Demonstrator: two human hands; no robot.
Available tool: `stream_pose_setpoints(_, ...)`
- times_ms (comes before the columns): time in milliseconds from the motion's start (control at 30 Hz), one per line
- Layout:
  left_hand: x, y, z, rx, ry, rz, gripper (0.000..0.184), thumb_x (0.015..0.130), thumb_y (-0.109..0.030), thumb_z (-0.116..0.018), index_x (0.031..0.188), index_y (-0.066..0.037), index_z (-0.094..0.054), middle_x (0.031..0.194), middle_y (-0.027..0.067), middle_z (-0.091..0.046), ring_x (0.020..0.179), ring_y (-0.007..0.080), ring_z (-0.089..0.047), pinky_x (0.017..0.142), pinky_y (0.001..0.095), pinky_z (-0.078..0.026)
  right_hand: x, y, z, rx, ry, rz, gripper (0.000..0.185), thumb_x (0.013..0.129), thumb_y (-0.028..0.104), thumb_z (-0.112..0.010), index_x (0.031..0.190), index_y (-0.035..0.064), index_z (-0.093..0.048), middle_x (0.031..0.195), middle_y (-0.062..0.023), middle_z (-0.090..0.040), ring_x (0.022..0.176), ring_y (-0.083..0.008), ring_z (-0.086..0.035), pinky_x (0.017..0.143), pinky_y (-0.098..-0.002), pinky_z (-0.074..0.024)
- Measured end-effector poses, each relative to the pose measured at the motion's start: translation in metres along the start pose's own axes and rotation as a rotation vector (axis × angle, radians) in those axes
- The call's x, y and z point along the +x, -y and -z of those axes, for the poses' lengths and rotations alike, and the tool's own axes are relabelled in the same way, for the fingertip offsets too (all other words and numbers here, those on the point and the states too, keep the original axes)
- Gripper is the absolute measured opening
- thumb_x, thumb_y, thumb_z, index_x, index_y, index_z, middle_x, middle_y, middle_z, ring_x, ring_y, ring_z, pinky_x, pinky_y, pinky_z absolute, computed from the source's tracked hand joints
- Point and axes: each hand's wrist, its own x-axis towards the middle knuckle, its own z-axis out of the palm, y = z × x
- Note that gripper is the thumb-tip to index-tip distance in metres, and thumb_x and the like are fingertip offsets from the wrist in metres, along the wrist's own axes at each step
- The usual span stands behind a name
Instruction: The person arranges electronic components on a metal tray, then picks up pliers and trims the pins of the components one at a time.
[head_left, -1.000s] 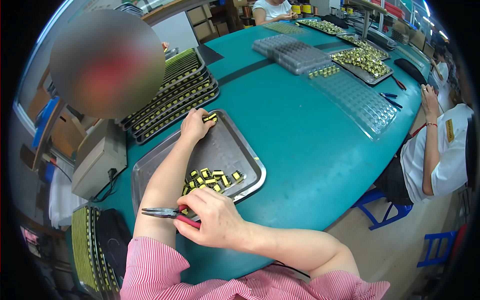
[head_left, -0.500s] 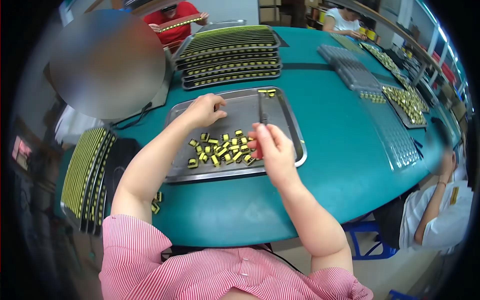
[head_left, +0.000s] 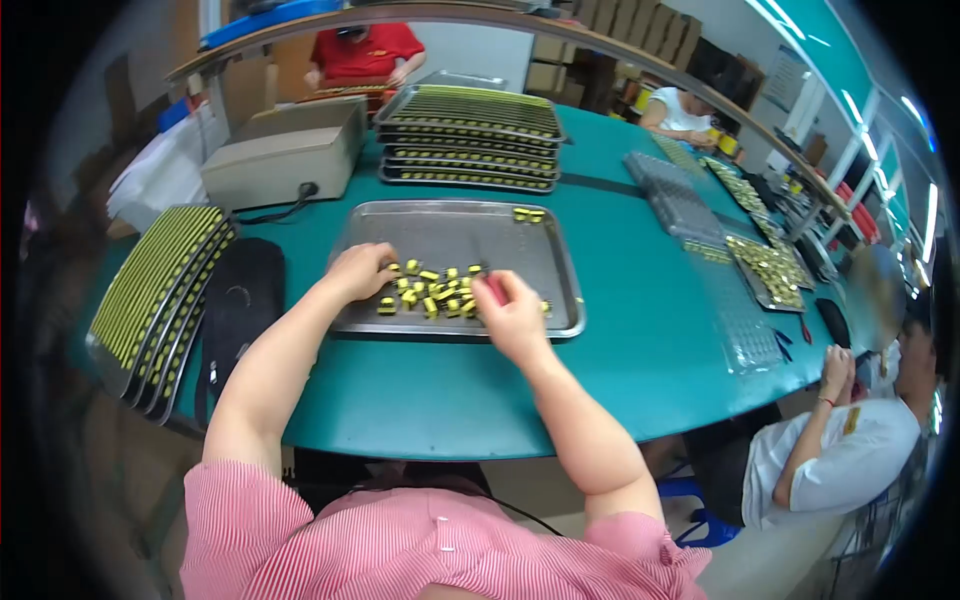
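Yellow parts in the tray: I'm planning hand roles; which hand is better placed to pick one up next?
Probably the left hand: it is beside the yellow parts and shows no tool, while the right hand grips a red-handled tool.

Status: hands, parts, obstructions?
Left hand at loose yellow parts, grip unclear. Right hand holding red-handled pliers. Parts lie in tray. Nothing visibly blocking.

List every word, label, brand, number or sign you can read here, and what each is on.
No text is readable.
Yellow patch on the white shirt: too small to read.
Pale sheet on the back wall: too small and blurred.
Small mark on the red shirt: illegible.
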Motion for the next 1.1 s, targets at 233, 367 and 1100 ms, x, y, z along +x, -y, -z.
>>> stream_pose_setpoints(233,0.003,-0.011,-0.01,0.135,-0.042,0.126,0.031,0.072,-0.021,-0.071,0.095,-0.007,-0.057,0.092,0.0148,-0.064,0.091,0.0344,-0.06,0.078,0.0434,-0.047,-0.006,0.008,0.0,0.019,-0.106,0.239,0.027,0.076,0.025,-0.07,0.085,0.0016,-0.061,0.08,-0.0146,-0.061,0.073,-0.0299,-0.061,0.067,-0.0371,-0.0487)
stream_pose_setpoints(367,-0.003,-0.01,-0.014,0.149,-0.126,0.135,0.028,0.072,-0.015,-0.068,0.095,-0.005,-0.056,0.088,0.0161,-0.064,0.087,0.0354,-0.061,0.076,0.0428,-0.048,-0.002,0.006,0.004,-0.019,-0.184,0.208,0.028,0.077,0.026,-0.069,0.084,0.0009,-0.06,0.078,-0.015,-0.06,0.072,-0.0302,-0.06,0.066,-0.0373,-0.0485)
stream_pose_setpoints(1100,-0.097,-0.059,0.0,-1.379,0.21,0.079,0.027,0.087,-0.008,-0.056,0.11,0.004,-0.049,0.091,0.0111,-0.062,0.068,0.0132,-0.058,0.059,0.0241,-0.047,-0.029,0.022,-0.009,0.094,0.273,0.293,0.023,0.075,0.01,-0.07,0.095,0.0042,-0.061,0.083,-0.01,-0.062,0.075,-0.0226,-0.062,0.067,-0.031,-0.0486)
